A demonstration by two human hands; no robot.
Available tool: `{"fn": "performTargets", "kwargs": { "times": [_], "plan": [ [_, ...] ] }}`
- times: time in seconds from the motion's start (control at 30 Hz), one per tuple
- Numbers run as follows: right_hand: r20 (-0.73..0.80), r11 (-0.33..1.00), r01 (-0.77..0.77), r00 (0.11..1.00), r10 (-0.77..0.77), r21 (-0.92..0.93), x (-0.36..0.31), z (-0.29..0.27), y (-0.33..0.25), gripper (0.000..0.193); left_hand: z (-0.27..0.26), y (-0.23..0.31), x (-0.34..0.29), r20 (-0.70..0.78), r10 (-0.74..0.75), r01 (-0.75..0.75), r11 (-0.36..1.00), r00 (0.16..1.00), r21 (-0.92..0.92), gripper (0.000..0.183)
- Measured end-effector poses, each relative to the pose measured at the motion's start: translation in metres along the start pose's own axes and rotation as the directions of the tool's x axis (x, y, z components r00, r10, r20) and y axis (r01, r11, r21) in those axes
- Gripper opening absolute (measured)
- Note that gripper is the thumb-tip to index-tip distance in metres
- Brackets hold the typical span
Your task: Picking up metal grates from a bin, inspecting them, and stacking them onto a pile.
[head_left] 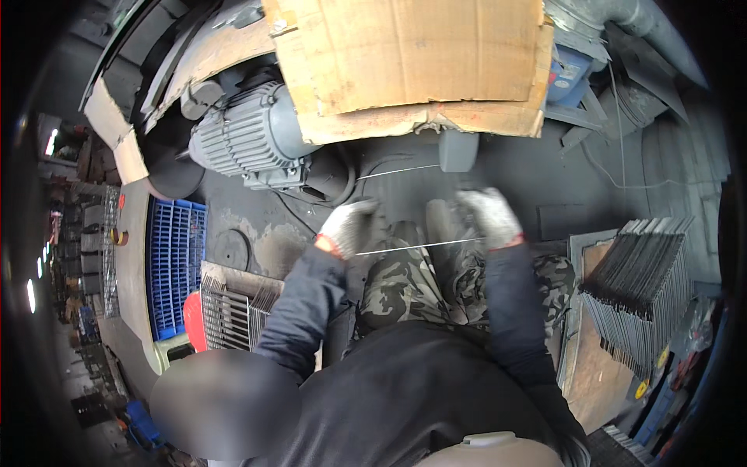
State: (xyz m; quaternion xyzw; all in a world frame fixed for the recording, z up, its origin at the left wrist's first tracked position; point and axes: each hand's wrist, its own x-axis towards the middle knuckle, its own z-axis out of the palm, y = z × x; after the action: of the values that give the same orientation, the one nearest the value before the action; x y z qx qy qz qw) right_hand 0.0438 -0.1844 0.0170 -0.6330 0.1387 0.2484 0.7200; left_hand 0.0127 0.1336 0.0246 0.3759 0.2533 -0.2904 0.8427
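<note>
It's one left hand (348,226) and one right hand (496,218), two in all, both gloved, and there they are, two thin rods (424,247) on show! One grey motor (237,136), one blue crate (177,265), one blue box (569,78), one thick pipe (657,31). Two stacks of metal pieces (638,296), one either side, pieces packed too tightly to count, and at least two cardboard sheets (420,54) up top!
</note>
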Motion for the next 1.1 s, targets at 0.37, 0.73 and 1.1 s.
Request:
{"fn": "performTargets", "kwargs": {
  "times": [0.37,0.73,1.1],
  "plan": [
    [0.236,0.981,0.012,0.97,-0.058,0.192,-0.054,0.061,0.014,0.036,-0.023,-0.047,-0.118,-0.249,0.304,-0.286,0.952,0.919,0.107,0.022],
    [0.018,0.963,0.19,0.98,-0.197,0.191,-0.123,0.017,0.031,0.035,0.022,-0.062,-0.108,-0.055,0.34,-0.321,0.922,0.939,0.215,0.023],
    [-0.083,0.993,0.112,0.991,-0.108,0.04,-0.106,-0.033,0.021,0.033,0.047,-0.035,-0.084,0.045,0.198,-0.202,0.931,0.979,0.304,0.021]
  ]
}}
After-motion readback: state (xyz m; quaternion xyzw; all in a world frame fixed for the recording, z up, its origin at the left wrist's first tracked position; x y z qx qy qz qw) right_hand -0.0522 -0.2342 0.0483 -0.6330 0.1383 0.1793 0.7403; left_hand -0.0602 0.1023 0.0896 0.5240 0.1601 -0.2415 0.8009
